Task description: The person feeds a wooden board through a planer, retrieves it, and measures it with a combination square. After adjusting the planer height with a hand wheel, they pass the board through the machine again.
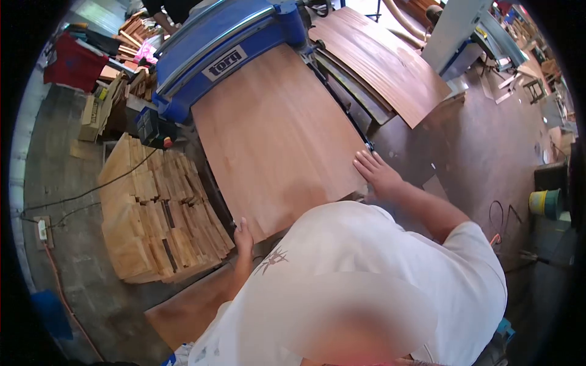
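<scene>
A large reddish-brown wooden panel (pixel 281 140) lies flat, its far edge under the blue machine (pixel 213 55) marked "torq". My left hand (pixel 244 240) is against the panel's near left edge, fingers pointing forward and slightly apart; part of it is hard to make out. On the near right corner of the panel rests my right hand (pixel 378 173), open, fingers stretched out over the surface. The near edge of the panel is close to the white shirt (pixel 366 262), which hides part of it.
Stacked wooden pieces (pixel 159 213) stand left of the panel, near a black control box (pixel 155 128) with a red button. More large panels (pixel 384 61) lie at the back right. A cable (pixel 91 192) crosses the left side. Another person's arm (pixel 163 23) shows behind the machine.
</scene>
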Demonstrator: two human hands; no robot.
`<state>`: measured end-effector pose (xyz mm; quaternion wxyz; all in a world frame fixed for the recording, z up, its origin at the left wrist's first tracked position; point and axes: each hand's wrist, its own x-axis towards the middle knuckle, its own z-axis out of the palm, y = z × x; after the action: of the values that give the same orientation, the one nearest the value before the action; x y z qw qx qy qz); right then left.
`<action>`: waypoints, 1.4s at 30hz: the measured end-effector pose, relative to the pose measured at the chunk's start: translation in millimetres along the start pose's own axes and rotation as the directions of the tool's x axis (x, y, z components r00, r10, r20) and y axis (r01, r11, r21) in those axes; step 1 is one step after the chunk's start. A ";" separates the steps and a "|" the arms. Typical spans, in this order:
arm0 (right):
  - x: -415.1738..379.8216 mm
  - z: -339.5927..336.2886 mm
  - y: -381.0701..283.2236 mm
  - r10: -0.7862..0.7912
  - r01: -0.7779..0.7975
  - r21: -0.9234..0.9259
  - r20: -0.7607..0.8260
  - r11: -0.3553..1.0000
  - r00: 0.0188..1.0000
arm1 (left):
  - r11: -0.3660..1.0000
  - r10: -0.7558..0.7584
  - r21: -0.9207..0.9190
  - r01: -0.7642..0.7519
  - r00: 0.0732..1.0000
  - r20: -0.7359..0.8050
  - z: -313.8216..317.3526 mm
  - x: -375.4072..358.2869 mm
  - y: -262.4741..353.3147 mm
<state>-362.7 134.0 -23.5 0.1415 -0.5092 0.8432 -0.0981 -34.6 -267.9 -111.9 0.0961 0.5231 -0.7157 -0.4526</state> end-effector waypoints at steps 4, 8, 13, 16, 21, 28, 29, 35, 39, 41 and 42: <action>33.6 -3.2 18.4 -0.128 0.133 -0.102 0.053 0.986 0.990 | 0.896 0.166 0.437 -0.072 0.969 -0.182 12.0 -16.3 21.8; 40.3 -7.1 28.8 -0.210 0.212 -0.007 0.111 0.977 0.971 | 0.724 0.365 0.681 -0.111 0.900 -0.240 26.0 -12.6 -5.8; 63.3 -5.1 39.6 -0.232 0.238 -0.050 0.095 0.970 0.968 | 0.712 0.227 0.701 -0.033 0.956 -0.185 14.6 -23.7 56.0; 76.9 -11.8 39.1 -0.232 0.237 -0.046 0.094 0.970 0.968 | 0.541 0.580 0.740 -0.400 0.814 0.015 12.5 4.7 66.1; 92.1 -14.8 36.8 -0.182 0.195 -0.082 0.142 0.977 0.973 | 0.620 0.495 0.683 -0.385 0.868 0.040 27.4 34.7 83.6; 114.6 -9.8 41.3 -0.198 0.200 -0.046 0.027 0.979 0.980 | 0.688 0.424 0.638 -0.344 0.905 0.030 24.5 51.8 91.8; 117.1 -10.8 41.2 -0.180 0.183 -0.044 0.055 0.982 0.982 | 0.673 0.449 0.647 -0.357 0.893 0.025 25.2 54.5 92.7; 132.9 -20.5 47.3 -0.140 0.145 -0.034 0.121 0.989 0.983 | 0.670 0.481 0.648 -0.362 0.877 -0.007 29.1 68.4 103.9; 144.5 -29.0 45.8 -0.155 0.159 -0.018 0.135 0.987 0.979 | 0.633 0.576 0.643 -0.432 0.817 -0.017 32.0 82.5 101.0; 149.4 -26.6 52.3 -0.167 0.172 -0.018 0.153 0.985 0.974 | 0.636 0.573 0.638 -0.434 0.820 -0.013 33.8 87.4 106.4; 151.7 -24.6 55.2 -0.161 0.166 -0.020 0.155 0.986 0.975 | 0.642 0.562 0.642 -0.419 0.827 -0.022 33.6 87.7 107.1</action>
<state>-483.8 25.5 -38.5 0.1887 -0.5853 0.7866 -0.0564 -164.1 -318.2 -80.5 0.1194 0.3561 -0.9223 -0.0914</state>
